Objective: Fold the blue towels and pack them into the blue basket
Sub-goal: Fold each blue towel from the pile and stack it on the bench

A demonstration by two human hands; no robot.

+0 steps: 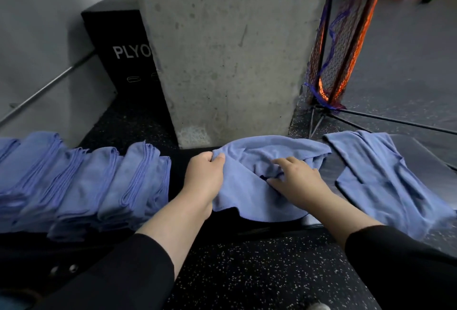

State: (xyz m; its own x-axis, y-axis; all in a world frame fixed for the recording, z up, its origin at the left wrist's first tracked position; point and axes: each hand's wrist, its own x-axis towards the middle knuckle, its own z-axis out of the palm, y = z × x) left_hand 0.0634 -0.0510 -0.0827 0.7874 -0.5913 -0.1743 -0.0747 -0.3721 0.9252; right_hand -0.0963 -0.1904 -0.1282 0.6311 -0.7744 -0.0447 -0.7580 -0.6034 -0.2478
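Biggest thing here is the concrete pillar (222,50), rough and pitted, standing right behind the fingers, with a black plyo box (116,45) tucked off to their left. Below that runs the dark padded table (178,161), smooth and low, which looks like the folding surface.

Left of the fingers sits a row of folded towels (86,181), soft blue cloth stacked in neat overlapping bundles, probably parked there so they can all go into the basket at once. No basket in view though, so can't say where it is. Right of the fingers another loose towel (385,178) lies draped flat and wrinkly, likely next in line.

The crumpled towel (257,176) in the middle is the one being worked. The left hand (206,173) has its fingers pinched closed on the towel's upper left edge, I'd guess to find a corner. The right hand (300,181) has fingers spread and curled down into the bunched folds; can't tell if they're actually gripping.
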